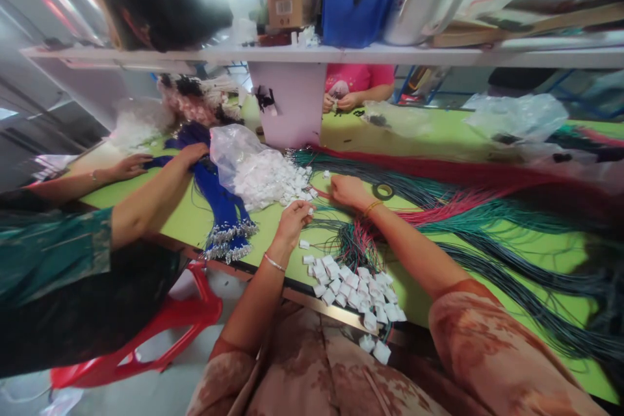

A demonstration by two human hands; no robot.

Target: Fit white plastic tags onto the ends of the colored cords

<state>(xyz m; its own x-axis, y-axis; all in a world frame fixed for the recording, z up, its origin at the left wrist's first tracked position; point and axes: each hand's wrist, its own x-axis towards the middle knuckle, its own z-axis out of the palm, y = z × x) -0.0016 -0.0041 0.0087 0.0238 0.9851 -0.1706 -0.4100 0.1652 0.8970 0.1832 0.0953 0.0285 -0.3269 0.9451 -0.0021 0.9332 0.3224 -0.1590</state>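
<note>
My left hand pinches a small white connector between thumb and fingertips, just above the table. My right hand is closed over the wires, knuckles up; its fingertips are hidden, and a red wire shows beside them. Between my hands and the shelf lies a heap of loose white connectors, spilling from a clear plastic bag. Close to my body, a bunch of wires fitted with white connectors overhangs the table edge. Long red wires and green wires stretch off to the right.
A black tape roll lies beside my right wrist. At left, a co-worker's hands touch blue cables. Across the table another person's hands work. A shelf with a blue bin spans above. A red stool stands below.
</note>
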